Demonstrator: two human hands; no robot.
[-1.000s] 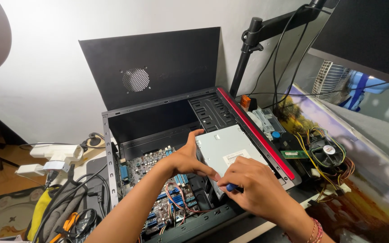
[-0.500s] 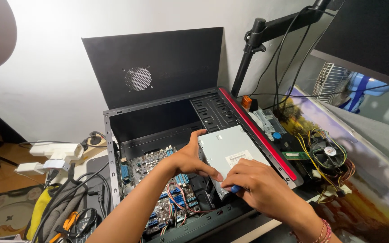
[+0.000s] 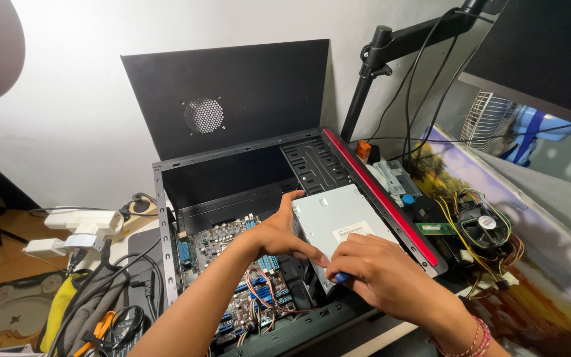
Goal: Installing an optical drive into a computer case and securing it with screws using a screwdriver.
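While the left hand [image 3: 279, 233] presses spread fingers on the grey drive's [image 3: 338, 221] edge inside the open computer case [image 3: 166, 225], the right hand [image 3: 378, 274] pinches what seems a blue-handled tool [image 3: 340, 278].

silver drive [image 3: 338, 218], black case [image 3: 232, 178] (red edge)

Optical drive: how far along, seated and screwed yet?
Done: side panel is off, and the optical drive sits in the case's bay. In hand: left hand steadies the drive; right hand works a blue-handled tool at its side. Left: fastening unconfirmed, panel not refitted.
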